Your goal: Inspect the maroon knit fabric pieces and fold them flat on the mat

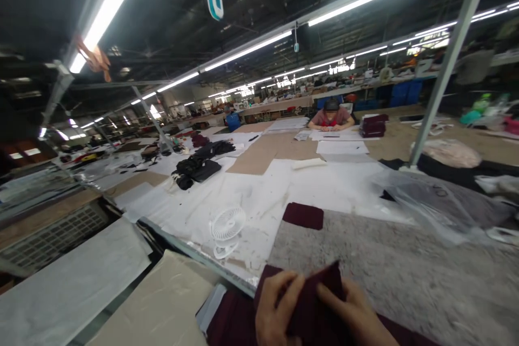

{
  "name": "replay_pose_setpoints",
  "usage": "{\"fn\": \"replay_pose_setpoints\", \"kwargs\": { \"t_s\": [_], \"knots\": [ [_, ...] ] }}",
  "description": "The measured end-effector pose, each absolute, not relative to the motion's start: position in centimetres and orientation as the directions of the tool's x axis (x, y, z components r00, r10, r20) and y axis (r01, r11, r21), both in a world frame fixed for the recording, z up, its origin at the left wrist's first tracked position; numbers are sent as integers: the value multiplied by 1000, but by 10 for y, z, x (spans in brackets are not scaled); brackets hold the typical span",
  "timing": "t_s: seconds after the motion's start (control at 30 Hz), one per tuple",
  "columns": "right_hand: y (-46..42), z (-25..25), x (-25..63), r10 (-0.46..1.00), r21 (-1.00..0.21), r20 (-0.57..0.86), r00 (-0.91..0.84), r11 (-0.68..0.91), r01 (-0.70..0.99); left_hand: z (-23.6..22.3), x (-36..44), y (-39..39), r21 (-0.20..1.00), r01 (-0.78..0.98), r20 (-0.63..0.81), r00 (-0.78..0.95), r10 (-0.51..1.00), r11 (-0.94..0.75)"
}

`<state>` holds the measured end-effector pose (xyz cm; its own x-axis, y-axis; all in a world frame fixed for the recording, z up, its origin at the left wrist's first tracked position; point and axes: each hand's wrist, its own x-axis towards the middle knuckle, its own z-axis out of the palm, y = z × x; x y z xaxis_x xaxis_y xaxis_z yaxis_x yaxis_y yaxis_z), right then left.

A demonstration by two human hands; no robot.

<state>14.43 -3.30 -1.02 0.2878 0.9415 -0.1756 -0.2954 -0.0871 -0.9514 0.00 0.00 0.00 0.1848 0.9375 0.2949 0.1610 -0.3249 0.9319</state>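
Note:
My left hand (278, 311) and my right hand (354, 313) are at the bottom edge of the view, both closed on a piece of dark maroon fabric (314, 300) held between them. The fingers curl over its upper edge. More maroon fabric (231, 321) lies under the hands on the grey felt-covered table (405, 275). A small maroon fabric patch (303, 215) lies flat on the table farther away.
A small white desk fan (226, 227) stands left of the patch. Black garments (198, 165) are piled farther back. A person (331, 116) leans on the table far off. A metal post (446, 65) rises at right beside clear plastic bags (430, 200).

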Motion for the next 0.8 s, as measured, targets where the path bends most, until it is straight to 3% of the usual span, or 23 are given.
{"fn": "replay_pose_setpoints", "kwargs": {
  "t_s": [0.07, 0.13, 0.2, 0.27, 0.33, 0.43, 0.6, 0.63, 0.7, 0.77, 0.8],
  "knots": [
    [-35, -6, 145, 937, -995, -23, 350, 13, -99, 1, 3, 2, 997, 23, 68, 142, 988, -71],
    [-36, -4, 148, 928, -998, 62, 366, 55, 31, 2, 4, 3, 969, -121, -190, 201, 961, 217],
    [-35, -5, 150, 942, -993, -73, 326, -37, -116, 4, 6, 5, 901, -204, -321, 276, 906, 382],
    [-33, -7, 151, 933, -911, -274, 232, -175, -374, 5, 7, 7, 870, -247, -354, 288, 890, 426],
    [-32, -8, 150, 922, -823, -357, 151, -234, -518, 4, 7, 9, 860, -279, -356, 272, 894, 428],
    [-31, -9, 148, 924, -800, -361, 128, -236, -552, -1, 6, 10, 872, -289, -336, 234, 912, 395],
    [-29, -11, 149, 932, -882, -285, 225, -164, -442, -9, 2, 5, 795, -282, -487, 228, 843, 536],
    [-29, -12, 149, 928, -910, -248, 277, -125, -395, -10, 3, 3, 852, -216, -432, 222, 874, 476],
    [-28, -14, 148, 919, -934, -194, 343, -65, -352, -11, 4, -1, 989, -66, -117, 236, 965, 136],
    [-30, -15, 147, 934, -925, -178, 308, -52, -376, -11, 6, -4, 981, -13, 188, 284, 940, -193],
    [-31, -15, 147, 950, -929, -155, 270, -48, -367, -11, 6, -5, 973, -31, 226, 296, 928, -227]
  ]
}}
